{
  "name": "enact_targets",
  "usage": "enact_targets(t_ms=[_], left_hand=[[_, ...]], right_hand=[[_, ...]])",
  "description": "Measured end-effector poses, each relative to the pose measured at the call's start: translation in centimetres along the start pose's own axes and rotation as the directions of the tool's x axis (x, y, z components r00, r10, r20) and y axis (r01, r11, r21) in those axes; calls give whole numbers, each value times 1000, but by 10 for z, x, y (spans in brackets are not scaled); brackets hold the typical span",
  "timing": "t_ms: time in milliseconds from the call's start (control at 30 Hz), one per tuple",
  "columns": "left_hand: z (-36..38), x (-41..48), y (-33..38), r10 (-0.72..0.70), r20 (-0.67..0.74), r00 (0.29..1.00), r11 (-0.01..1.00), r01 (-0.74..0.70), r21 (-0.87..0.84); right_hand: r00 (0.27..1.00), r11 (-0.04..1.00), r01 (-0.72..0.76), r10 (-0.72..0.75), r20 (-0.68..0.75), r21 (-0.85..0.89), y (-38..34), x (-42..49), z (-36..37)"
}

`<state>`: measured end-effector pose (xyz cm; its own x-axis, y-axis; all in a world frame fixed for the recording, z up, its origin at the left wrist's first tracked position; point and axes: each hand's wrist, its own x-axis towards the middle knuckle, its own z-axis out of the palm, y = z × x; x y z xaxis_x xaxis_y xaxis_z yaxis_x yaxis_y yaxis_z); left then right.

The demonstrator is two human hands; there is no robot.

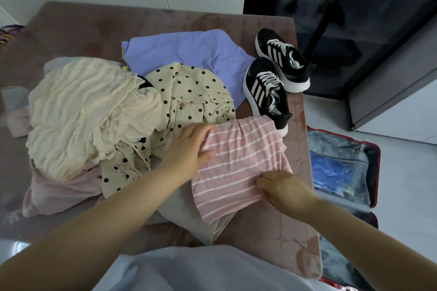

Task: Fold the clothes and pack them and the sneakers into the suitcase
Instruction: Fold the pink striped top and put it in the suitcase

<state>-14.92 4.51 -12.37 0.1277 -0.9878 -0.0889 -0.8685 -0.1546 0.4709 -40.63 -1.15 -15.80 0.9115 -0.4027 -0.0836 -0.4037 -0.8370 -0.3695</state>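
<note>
A pink garment with white stripes (238, 163) lies folded on the near right of the bed. My left hand (189, 146) grips its left edge, and my right hand (281, 188) pinches its lower right edge. To the left lies a pile: a cream crinkled top (85, 113), a beige polka-dot shirt (189, 94), a pale pink piece (59, 194) and a lavender garment (189, 51) behind. Two black sneakers with white stripes (272, 88) sit at the bed's right edge. The open red suitcase (374, 165) lies on the floor to the right.
The bed has a pinkish-brown cover (279, 231). A grey-beige garment (189, 215) lies under the striped one. A dark glass-fronted cabinet (354, 19) stands at the back right. A blue item (331, 172) lies inside the suitcase's lining. White floor surrounds the suitcase.
</note>
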Motion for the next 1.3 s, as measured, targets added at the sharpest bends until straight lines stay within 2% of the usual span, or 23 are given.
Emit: enact_targets(t_ms=[67, 133, 167, 233, 267, 300, 333, 367, 467, 533, 567, 633, 700, 767, 867, 933, 967, 1033, 1100, 1133, 1200, 1267, 1300], left_hand=[[2, 6, -9, -106, 52, 993, 991, 110, -74], [-3, 12, -14, -172, 104, 980, 953, 192, -234], [-7, 15, -16, -205, 136, 969, 920, 238, -311], [-14, 21, -18, -233, 200, 952, 895, 290, -338], [-17, 24, -18, -230, 225, 947, 913, 290, -288], [-19, 26, -17, -226, 248, 942, 933, 283, -222], [-21, 27, -17, -221, 265, 939, 947, 271, -171], [-23, 28, -16, -219, 277, 935, 953, 267, -146], [-25, 23, -13, -202, 230, 952, 951, 246, -186], [-24, 17, -15, -175, 146, 974, 951, 206, -229], [-22, 14, -16, -162, 111, 980, 950, 186, -249], [-22, 8, -18, -140, 76, 987, 937, 157, -314], [-25, 1, -16, -126, 61, 990, 898, 140, -417], [-31, -7, -13, -124, 48, 991, 855, 131, -501], [-38, -8, 0, -167, 27, 986, 768, 147, -623], [-36, 3, 10, -223, -25, 975, 755, 156, -637], [-31, 10, 13, -245, -52, 968, 787, 167, -594], [-16, 25, 11, -265, -57, 963, 880, 217, -422], [1, 34, 4, -322, -49, 946, 905, 292, -308], [6, 37, 1, -347, -58, 936, 899, 315, -304], [7, 34, 3, -344, -113, 932, 902, 295, -315], [4, 21, 8, -252, -207, 945, 945, 194, -264], [5, 12, 11, -179, -232, 956, 973, 136, -188]], right_hand=[[992, 996, -60, 53, 117, 59, -3, -3, -5], [965, 968, -177, 135, 227, 177, -2, 3, -27], [965, 943, -211, 159, 209, 258, -1, 10, -39], [980, 932, -184, 200, -19, 312, 3, 32, -65], [970, 950, -156, 198, -138, 269, 8, 46, -74], [963, 966, -149, 191, -192, 213, 13, 61, -81], [967, 971, -171, 198, -161, 167, 19, 76, -85], [974, 971, -213, 220, -59, 103, 24, 89, -87], [919, 934, -284, 329, 215, -216, 37, 114, -84], [905, 892, -262, 359, 228, -368, 40, 117, -84], [924, 888, -243, 334, 184, -391, 42, 115, -85], [973, 938, -187, 219, 78, -293, 45, 102, -90], [983, 981, -186, 186, 3, 58, 47, 83, -101], [961, 850, -273, 264, 83, 450, 42, 59, -111], [921, 639, -329, 378, 89, 695, 40, 33, -108], [879, 581, -364, 473, 62, 728, 41, 26, -98], [849, 577, -395, 527, 43, 715, 42, 25, -91], [773, 589, -460, 634, -27, 664, 42, 27, -72], [662, 535, -530, 746, -74, 657, 40, 32, -51], [604, 471, -561, 795, -52, 680, 36, 33, -43], [543, 316, -585, 837, 71, 747, 25, 33, -33], [536, 212, -598, 822, 190, 773, 9, 27, -28], [544, 206, -617, 809, 222, 759, 4, 23, -24]])
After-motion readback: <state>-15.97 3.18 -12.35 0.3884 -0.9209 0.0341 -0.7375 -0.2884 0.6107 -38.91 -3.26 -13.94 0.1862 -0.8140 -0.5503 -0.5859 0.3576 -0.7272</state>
